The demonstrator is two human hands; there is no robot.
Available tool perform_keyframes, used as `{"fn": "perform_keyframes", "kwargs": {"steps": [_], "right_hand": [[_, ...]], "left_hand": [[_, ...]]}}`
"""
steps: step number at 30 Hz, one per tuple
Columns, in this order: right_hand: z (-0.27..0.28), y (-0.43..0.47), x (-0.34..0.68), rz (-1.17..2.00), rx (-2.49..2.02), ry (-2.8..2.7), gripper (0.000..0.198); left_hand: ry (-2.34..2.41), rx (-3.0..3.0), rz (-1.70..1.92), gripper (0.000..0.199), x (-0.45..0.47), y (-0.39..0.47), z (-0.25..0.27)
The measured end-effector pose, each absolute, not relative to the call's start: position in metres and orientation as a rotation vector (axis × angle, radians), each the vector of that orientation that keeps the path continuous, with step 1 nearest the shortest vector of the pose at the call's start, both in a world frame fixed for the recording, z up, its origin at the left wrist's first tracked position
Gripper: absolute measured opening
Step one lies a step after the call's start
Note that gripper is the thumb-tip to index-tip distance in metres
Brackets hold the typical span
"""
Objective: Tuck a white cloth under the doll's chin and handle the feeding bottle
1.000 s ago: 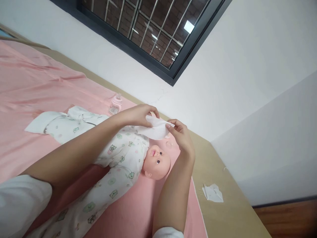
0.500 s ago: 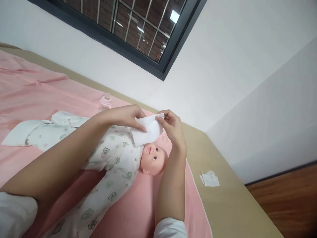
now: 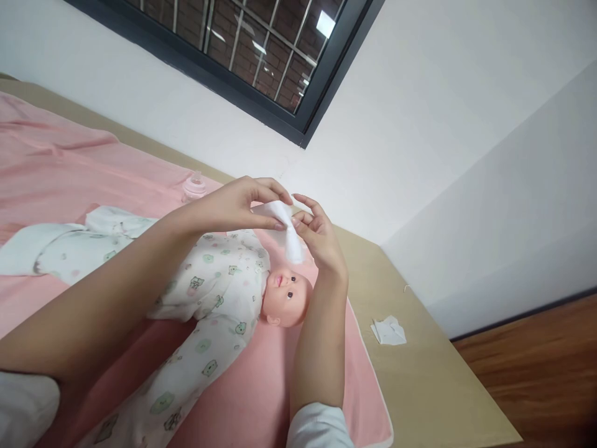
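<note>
A white tissue (image 3: 293, 246) is held up between my two hands, bunched at its middle, with one end hanging down. My left hand (image 3: 249, 204) pinches it between thumb and fingers from the left. From the right, my right hand (image 3: 318, 235) grips the gathered part with thumb and forefinger. Just below lies a baby doll (image 3: 285, 298) on its back, its head toward the right, wearing a white suit (image 3: 233, 283) with green and pink animal prints. The tissue hangs above the doll's head, apart from its face.
Under the doll is a pink blanket (image 3: 261, 386) on a tan tabletop (image 3: 420, 386). A pink-topped baby bottle (image 3: 193, 185) stands behind my left wrist. To the right lies a crumpled white tissue (image 3: 389, 331). A white wall (image 3: 224, 124) and a dark-framed window (image 3: 298, 124) bound the far side.
The tissue was spread out flat between my hands; now it is bunched and folded at the middle. My hands have come closer together and risen slightly. The view has shifted a little.
</note>
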State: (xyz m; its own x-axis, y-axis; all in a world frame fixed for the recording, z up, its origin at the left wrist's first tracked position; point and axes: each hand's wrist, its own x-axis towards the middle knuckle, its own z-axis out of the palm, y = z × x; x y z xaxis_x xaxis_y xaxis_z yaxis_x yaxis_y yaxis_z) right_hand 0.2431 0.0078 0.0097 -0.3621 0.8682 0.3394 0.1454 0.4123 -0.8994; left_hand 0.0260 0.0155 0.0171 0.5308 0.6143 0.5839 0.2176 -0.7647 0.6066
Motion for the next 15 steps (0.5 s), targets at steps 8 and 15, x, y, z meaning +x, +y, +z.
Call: {"fn": "perform_keyframes", "kwargs": {"steps": [8, 15], "right_hand": [[0.01, 0.006, 0.239, 1.067, -0.835, -1.84, 0.056], [-0.003, 0.027, 0.288, 1.071, -0.909, -1.707, 0.053]], "left_hand": [[0.658, 2.204, 1.08, 0.034, 0.027, 0.002, 0.023], [0.775, 2.236, 0.497, 0.031, 0.024, 0.008, 0.021]]}}
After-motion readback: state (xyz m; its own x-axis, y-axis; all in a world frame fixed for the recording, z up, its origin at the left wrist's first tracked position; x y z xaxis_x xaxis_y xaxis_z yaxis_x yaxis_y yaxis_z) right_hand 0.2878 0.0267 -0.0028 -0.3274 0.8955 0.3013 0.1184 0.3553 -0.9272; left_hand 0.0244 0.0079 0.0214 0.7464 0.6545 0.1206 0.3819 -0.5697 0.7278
